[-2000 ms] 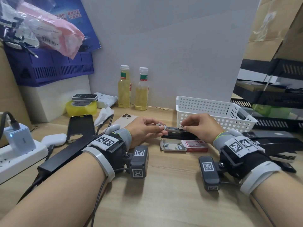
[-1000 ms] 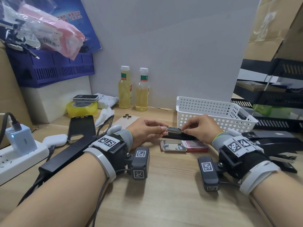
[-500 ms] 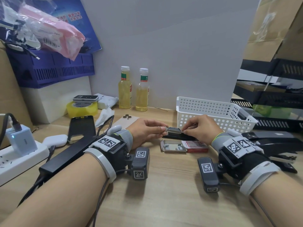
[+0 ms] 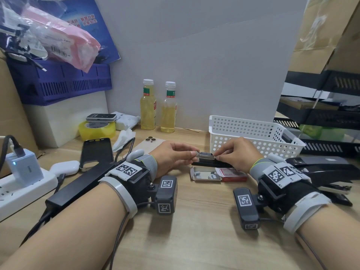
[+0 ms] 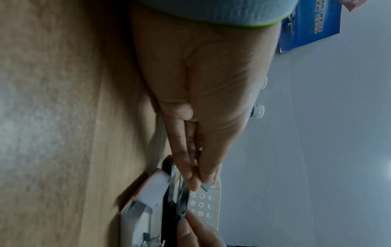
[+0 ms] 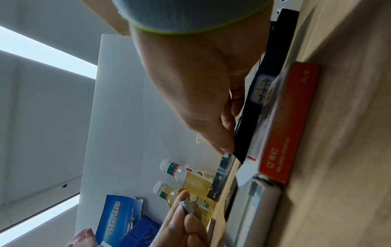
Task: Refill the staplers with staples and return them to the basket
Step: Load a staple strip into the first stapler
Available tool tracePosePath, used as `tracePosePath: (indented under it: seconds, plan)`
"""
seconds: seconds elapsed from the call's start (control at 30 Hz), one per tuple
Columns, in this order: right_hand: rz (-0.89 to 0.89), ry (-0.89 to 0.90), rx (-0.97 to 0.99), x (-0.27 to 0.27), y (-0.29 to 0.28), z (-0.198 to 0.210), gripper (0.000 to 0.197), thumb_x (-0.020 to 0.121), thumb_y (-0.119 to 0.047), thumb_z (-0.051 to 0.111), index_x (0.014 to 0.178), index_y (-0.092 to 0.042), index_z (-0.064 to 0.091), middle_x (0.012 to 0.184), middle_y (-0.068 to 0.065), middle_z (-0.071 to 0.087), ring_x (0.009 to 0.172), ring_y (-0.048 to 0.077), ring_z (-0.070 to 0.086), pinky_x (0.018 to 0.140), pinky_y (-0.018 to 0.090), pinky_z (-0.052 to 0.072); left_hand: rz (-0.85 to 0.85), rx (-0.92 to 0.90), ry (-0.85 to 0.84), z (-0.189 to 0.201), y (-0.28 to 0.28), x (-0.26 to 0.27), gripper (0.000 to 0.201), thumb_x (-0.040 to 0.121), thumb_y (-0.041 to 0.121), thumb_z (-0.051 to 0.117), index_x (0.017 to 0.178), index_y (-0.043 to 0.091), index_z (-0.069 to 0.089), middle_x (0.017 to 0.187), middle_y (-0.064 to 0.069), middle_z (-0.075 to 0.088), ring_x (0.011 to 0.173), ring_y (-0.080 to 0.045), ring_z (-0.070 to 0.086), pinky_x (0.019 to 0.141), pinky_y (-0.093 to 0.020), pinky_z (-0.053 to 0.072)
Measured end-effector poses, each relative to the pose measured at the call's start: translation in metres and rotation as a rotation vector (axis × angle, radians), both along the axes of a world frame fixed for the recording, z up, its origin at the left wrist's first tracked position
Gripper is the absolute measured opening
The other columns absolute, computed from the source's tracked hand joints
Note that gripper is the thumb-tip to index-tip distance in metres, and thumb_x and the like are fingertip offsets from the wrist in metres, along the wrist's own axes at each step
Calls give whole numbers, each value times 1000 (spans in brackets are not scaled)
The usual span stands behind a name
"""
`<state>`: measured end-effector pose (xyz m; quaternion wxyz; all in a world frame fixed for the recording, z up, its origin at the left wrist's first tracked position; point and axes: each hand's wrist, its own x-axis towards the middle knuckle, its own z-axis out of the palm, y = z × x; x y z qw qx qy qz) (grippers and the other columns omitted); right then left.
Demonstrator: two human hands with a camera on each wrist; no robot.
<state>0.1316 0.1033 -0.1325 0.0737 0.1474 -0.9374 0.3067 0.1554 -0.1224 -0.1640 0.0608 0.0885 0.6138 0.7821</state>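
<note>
A black stapler (image 4: 207, 163) lies on the desk in front of the white basket (image 4: 253, 131), its metal staple channel (image 6: 222, 173) exposed. My left hand (image 4: 193, 154) pinches a short grey staple strip (image 5: 206, 186) at the channel's front end; the same staple strip (image 6: 187, 206) shows in the right wrist view. My right hand (image 4: 216, 157) pinches the stapler's (image 6: 247, 120) channel between thumb and forefinger. Just in front lies the red staple box (image 4: 233, 174) with its open tray (image 4: 204, 174) of loose strips.
A large black stapler (image 4: 321, 167) lies at the right. Two yellow bottles (image 4: 157, 108), tape roll (image 4: 97, 129), phone (image 4: 150, 145), phone case (image 4: 96, 152) and power strip (image 4: 23, 184) crowd the left. A dark object (image 4: 288, 137) lies in the basket.
My left hand has carried the staple strip a little to the right, up to the stapler's front end. The right hand keeps its pinch on the stapler.
</note>
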Motion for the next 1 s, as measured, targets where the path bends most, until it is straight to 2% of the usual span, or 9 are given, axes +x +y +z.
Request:
tracePosePath:
  seconds: [0.07,0.23,0.33,0.4,0.5,0.57,0.7,0.83,1.0]
  plan:
    - [-9,24,17,-1,0,0,7,80,-20,77,81,-26,81,63,-5,72,46,-1,54,48,12,38,3,-4,5,0,0,0,17,85,-7,67,101,-4,71,89,-14,74,78,-18,73,71,-18,58]
    - [1,20,30,0,1,1,6,78,-19,79,78,-24,80,69,-5,75,69,9,68,63,19,49,-2,-11,4,-1,-1,-1,17,85,-6,67,102,-3,71,89,-14,75,79,-18,73,72,-19,58]
    - [2,20,26,0,2,2,9,77,-17,79,73,-25,78,68,-5,75,71,12,71,70,24,56,-3,-14,2,-1,-1,-1,16,84,-5,68,99,-1,72,90,-14,75,80,-19,73,73,-19,58]
    - [-11,23,24,0,1,1,9,76,-19,79,71,-26,78,68,-3,74,69,20,72,67,28,58,-4,-14,2,-1,-1,-1,16,84,-5,68,99,-1,72,89,-14,75,80,-19,73,73,-20,58]
    - [-11,36,28,1,0,2,10,78,-18,77,71,-26,77,69,-1,74,67,25,72,62,27,56,-3,-16,0,-1,-1,-1,16,84,-6,68,99,-1,73,89,-14,75,80,-19,73,73,-20,58]
    - [5,40,26,2,0,2,12,79,-15,77,72,-25,78,68,0,75,67,19,71,61,23,54,-3,-18,2,-1,-1,-1,15,84,-5,69,98,0,73,90,-15,74,80,-19,73,74,-20,59]
    - [33,48,25,4,-2,2,8,79,-14,77,78,-21,79,70,-3,75,61,0,62,55,10,41,4,-29,11,-1,0,-1,14,84,-5,68,96,0,74,88,-16,73,79,-19,72,73,-20,58]
    - [47,26,-3,2,-3,0,7,77,-16,79,78,-22,78,72,-5,74,73,4,69,61,12,46,8,-24,13,-2,0,-1,14,84,-6,68,95,0,74,90,-18,72,77,-18,72,71,-19,58]
    - [50,20,9,0,-4,-2,7,77,-16,79,79,-23,79,68,-8,72,66,1,66,67,17,50,12,-22,9,-2,0,-1,15,85,-6,68,98,-2,72,93,-19,71,78,-19,72,73,-20,59]
